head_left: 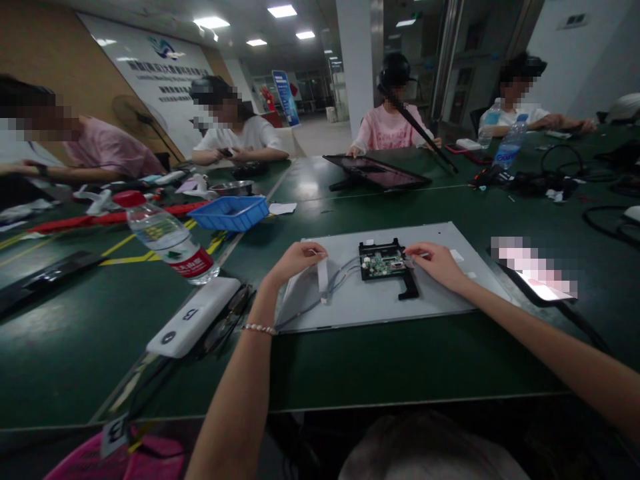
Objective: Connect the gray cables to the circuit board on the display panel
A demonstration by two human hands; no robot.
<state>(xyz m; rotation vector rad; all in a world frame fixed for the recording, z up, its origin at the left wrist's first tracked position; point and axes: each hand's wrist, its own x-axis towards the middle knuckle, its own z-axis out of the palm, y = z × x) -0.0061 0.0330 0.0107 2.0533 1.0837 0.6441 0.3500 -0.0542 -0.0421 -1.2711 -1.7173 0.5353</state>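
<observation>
Two fingertips of the left hand [299, 261] are pinched closed on a white strip [323, 275] that hangs above a grey panel [345, 310]. The right hand [440, 265] has its thumb and forefinger drawn close together at the right end of a green circuit board [385, 265]; whether they grip anything cannot be told. The board sits in a black bracket [411, 285] on the panel, with thin cables [343, 275] running from its left side. The panel lies flat on the green desk [400, 373], between a white power bank [195, 319] and a lit phone [537, 273]. Beyond the power bank stands a red-capped bottle [167, 240], near a blue basket [233, 213]
</observation>
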